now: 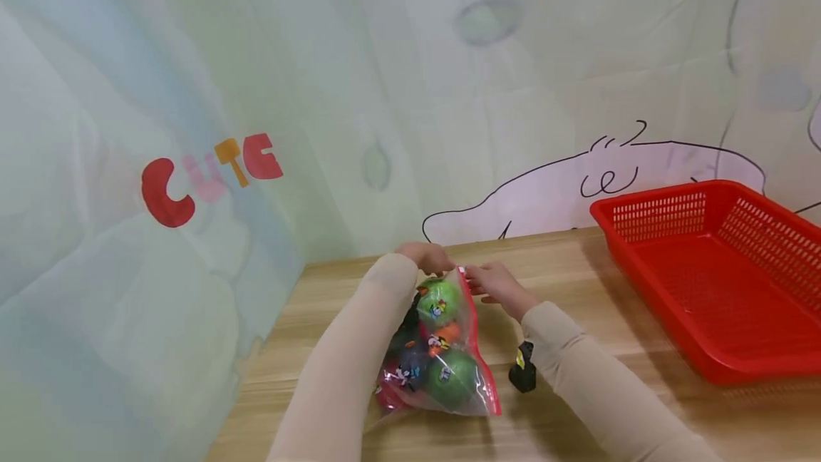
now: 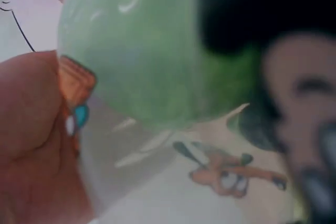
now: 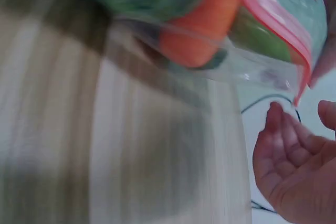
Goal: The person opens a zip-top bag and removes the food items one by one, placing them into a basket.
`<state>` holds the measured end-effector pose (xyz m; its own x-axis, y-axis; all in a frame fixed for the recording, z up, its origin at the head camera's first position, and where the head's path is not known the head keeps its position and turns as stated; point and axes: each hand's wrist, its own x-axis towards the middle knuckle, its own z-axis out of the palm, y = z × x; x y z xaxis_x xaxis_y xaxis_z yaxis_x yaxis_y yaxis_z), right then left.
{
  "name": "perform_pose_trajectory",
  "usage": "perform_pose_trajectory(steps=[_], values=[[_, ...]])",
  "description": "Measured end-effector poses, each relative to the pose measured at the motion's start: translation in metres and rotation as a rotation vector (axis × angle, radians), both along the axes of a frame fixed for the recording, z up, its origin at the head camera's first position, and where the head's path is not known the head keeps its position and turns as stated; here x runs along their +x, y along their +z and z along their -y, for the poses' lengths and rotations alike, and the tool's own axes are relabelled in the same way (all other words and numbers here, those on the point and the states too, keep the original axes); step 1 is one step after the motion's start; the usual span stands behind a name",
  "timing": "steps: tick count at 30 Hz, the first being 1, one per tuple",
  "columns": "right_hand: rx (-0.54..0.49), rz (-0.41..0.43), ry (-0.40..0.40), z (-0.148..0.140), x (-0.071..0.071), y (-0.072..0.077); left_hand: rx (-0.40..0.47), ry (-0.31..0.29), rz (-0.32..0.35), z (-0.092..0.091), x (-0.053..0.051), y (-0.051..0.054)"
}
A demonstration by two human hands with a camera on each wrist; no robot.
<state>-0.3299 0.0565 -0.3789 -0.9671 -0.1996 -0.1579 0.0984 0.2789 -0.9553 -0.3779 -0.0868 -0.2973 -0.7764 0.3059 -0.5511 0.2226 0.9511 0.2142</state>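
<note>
Your left hand point(image 1: 428, 257) is at the far end of the clear zip bag point(image 1: 431, 349), touching its side in the left wrist view; whether those fingers close on the plastic I can't tell. Your right hand point(image 3: 299, 169) holds nothing: the fingers are loosely extended, the thumb stands apart, and the tips are just beside the end of the red zip strip point(image 1: 475, 334).

The bag is nearer the left edge of the desk point(image 1: 282, 362) than the red basket is, and the strip runs down its right side. Through the printed plastic you can see a light green ball point(image 1: 442, 296), an orange piece point(image 1: 449, 332), a dark green round item point(image 1: 454, 382) and something pink point(image 1: 388, 391). Close to your right sleeve point(image 1: 596, 380) is a small black object point(image 1: 522, 373) with a yellow patch. The red basket point(image 1: 757, 369) sits to the right, its far side near the back edge.
</note>
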Motion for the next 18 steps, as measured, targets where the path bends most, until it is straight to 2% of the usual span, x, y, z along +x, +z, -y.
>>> perform_pose_trajectory(steps=[3, 6, 9, 12, 18], values=[[0.018, -0.013, -0.020, 0.004, -0.002, -0.001, -0.029, -0.016, -0.011, -0.001, -0.002, -0.004], [0.149, -0.089, -0.031, 0.006, -0.005, 0.001, 0.007, -0.013, -0.053, -0.002, -0.004, -0.007], [0.254, -0.130, -0.028, 0.009, -0.008, 0.001, 0.057, 0.007, -0.065, -0.003, -0.005, -0.010], [0.261, -0.125, -0.033, 0.011, -0.011, 0.002, 0.099, 0.028, -0.076, -0.003, -0.005, -0.012], [0.268, -0.122, -0.087, 0.011, -0.011, 0.004, 0.154, 0.027, -0.072, -0.002, -0.005, -0.012]])
